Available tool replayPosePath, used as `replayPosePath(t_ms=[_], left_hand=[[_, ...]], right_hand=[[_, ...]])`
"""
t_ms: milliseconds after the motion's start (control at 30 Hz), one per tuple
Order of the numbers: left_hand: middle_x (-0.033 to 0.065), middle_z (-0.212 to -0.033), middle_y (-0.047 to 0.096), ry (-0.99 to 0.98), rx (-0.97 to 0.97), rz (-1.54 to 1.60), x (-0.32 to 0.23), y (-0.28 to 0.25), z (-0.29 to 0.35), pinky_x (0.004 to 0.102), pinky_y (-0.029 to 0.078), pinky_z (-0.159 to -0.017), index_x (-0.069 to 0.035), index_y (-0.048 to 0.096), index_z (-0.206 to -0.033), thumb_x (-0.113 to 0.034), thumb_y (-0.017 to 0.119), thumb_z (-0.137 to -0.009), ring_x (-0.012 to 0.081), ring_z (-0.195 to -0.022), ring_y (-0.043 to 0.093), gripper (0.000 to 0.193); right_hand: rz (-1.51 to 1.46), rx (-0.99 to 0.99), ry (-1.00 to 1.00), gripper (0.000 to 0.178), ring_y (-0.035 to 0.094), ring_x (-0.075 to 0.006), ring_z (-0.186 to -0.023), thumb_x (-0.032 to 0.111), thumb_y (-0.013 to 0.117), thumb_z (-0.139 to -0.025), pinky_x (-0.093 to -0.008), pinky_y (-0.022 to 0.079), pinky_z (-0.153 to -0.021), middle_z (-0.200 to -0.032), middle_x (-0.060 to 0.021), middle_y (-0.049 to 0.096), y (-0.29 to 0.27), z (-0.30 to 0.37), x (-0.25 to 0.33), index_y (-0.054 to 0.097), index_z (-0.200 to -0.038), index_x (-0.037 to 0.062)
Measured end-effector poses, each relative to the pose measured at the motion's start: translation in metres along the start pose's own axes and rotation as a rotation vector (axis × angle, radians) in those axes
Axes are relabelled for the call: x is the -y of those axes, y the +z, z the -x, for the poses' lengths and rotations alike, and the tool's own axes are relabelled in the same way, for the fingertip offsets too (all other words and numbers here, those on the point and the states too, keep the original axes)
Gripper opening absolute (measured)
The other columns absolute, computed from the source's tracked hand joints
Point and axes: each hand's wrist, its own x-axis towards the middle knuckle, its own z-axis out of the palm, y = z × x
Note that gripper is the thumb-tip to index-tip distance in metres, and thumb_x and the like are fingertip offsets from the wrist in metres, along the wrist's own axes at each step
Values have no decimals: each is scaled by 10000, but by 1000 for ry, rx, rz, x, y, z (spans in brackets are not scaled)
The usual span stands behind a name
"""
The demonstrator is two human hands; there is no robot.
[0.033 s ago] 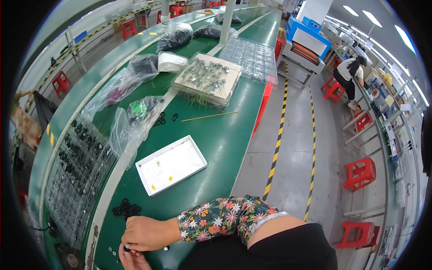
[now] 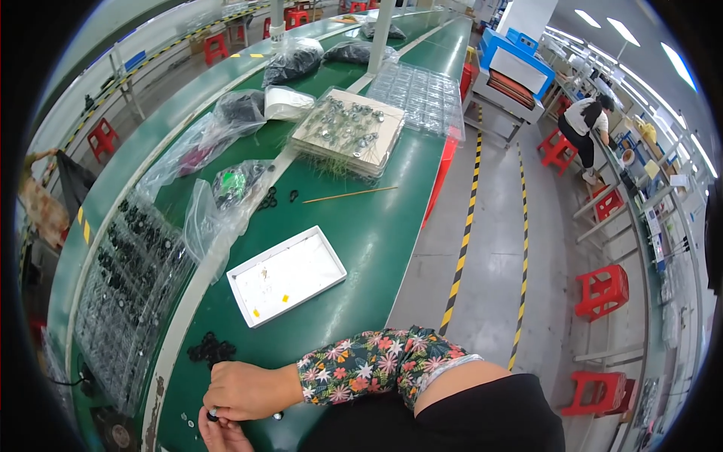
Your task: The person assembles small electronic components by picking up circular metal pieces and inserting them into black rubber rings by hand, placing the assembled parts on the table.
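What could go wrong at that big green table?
The tiny dark part between the fingertips of the left hand and right hand is so small that it might slip and drop. The right hand is right by a pile of small black parts, so a bump could scatter them. The thin wooden stick points toward the edge of the green table; a nudge might send it off.
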Motion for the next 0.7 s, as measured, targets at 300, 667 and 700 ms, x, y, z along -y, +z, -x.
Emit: replayPosePath(t_ms=[300,667,700], left_hand=[[136,-1132,550,21,17,37,4,4,-1,302,430,-870,57,455,-1233,-222,515,-943,194,-988,539,407],[129,-1139,547,28,60,96,4,4,0,305,417,-890,49,471,-1209,-214,496,-950,193,-1007,529,370],[130,-1152,540,32,62,98,3,3,2,310,411,-901,47,467,-1213,-217,490,-952,196,-1019,523,372]], right_hand=[[11,-12,6,134,537,-256,-630,116,645,-707,-364,404,-654,-643,-71,547,-1,1,0,563,-780,39],[8,-31,17,125,545,-260,-640,119,636,-719,-367,408,-669,-651,-72,553,2,2,4,568,-789,41],[0,-16,25,120,547,-261,-649,133,627,-731,-370,410,-674,-656,-74,555,4,0,5,570,-787,43]])
